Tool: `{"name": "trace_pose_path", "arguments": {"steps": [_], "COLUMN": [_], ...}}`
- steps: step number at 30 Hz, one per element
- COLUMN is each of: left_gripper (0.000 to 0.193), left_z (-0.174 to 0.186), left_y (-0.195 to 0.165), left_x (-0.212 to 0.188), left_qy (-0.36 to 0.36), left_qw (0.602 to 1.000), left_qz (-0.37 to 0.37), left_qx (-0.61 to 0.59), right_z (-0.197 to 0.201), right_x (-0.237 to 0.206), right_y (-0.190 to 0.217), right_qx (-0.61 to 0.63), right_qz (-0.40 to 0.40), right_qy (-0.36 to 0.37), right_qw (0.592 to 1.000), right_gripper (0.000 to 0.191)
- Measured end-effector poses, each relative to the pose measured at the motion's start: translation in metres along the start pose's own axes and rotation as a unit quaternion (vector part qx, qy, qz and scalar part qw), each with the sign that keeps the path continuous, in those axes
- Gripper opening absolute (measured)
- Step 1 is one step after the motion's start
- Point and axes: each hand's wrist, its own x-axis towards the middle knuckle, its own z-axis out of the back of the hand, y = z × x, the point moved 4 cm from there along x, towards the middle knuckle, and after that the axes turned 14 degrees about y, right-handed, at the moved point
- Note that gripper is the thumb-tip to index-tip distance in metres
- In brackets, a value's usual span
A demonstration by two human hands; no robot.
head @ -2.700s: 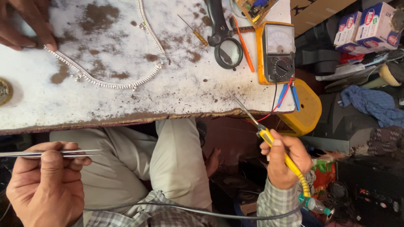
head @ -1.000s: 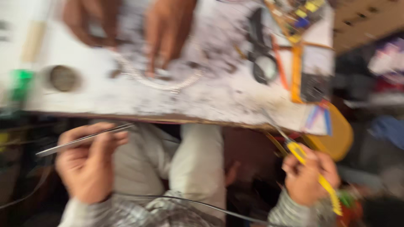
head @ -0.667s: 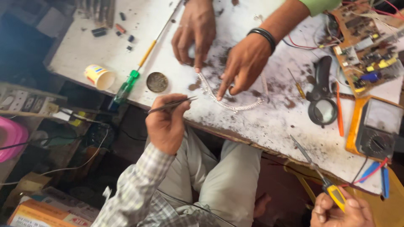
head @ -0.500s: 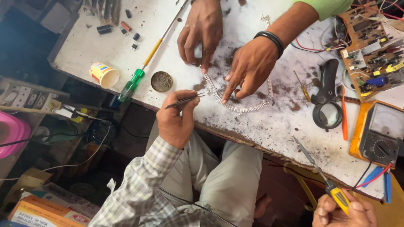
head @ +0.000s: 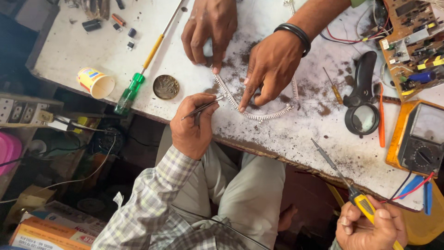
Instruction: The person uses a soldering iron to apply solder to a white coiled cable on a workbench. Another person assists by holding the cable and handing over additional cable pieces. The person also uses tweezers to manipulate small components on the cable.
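Head view, looking down on a stained white table. The left hand has its grip closed around thin metal tweezers, whose tips meet the left end of a curved strip of small white parts lying on the table. The strip bends in a shallow U from below the co-worker's fingers down toward the near edge and up again at the right. The right hand, off the table below its near edge, has its grip closed on the yellow handle of a soldering iron; the tip points up over the table edge, well apart from the strip.

Two hands of a co-worker reach in from the far side and press on the strip; one wrist wears a black band. The tweezer tips sit between these fingers and the near edge.

Left of the strip: a round tin, a green-and-yellow screwdriver and a paper cup lying near the left edge. Right of the strip: a small screwdriver, a black magnifier, an orange multimeter and a circuit board. Bare table lies between the strip and the magnifier, and along the near edge under the iron's tip.
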Motion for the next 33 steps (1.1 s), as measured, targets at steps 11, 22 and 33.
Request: {"name": "trace_pose_path", "arguments": {"steps": [11,22,33], "left_gripper": [0.013,0.01,0.009], "left_z": [-0.013,-0.013,-0.008], "left_y": [0.005,0.005,0.012], "left_x": [0.004,0.002,0.006], "left_qy": [-0.01,0.001,0.009], "left_qw": [1.0,0.998,0.993], "left_qz": [-0.011,0.018,0.059], "left_qx": [-0.009,-0.052,-0.1], "right_z": [0.005,0.007,-0.009], "right_x": [0.007,0.006,0.007], "right_y": [-0.012,-0.01,-0.004], "right_qx": [0.004,0.006,-0.012], "right_qz": [0.005,-0.029,0.0], "right_qy": [-0.009,-0.027,-0.017], "right_qw": [1.0,0.999,1.0], "right_gripper": [0.028,0.026,0.029]}}
